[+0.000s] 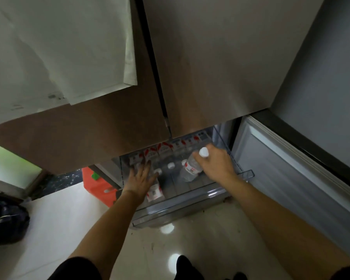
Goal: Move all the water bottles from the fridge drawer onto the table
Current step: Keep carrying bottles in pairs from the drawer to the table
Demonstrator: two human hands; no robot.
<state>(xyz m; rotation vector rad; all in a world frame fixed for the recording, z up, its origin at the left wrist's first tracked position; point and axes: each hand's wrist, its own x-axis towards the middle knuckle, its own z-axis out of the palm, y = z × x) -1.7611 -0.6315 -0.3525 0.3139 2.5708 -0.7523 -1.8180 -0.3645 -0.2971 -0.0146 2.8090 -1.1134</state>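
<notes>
Your right hand [214, 165] is closed around the neck of a clear plastic water bottle with a white cap and red label [192, 168] — its cap pokes out above your fingers, its body angled down into the transparent pulled-out fridge drawer [190, 201]. Your left hand [139, 178] is spread flat, fingers apart, holding nothing, just over another clear red-labelled bottle [155, 191] lying at the drawer's left front. More white-capped bottles [171, 165] stand behind — under the brown fridge doors [210, 57].
</notes>
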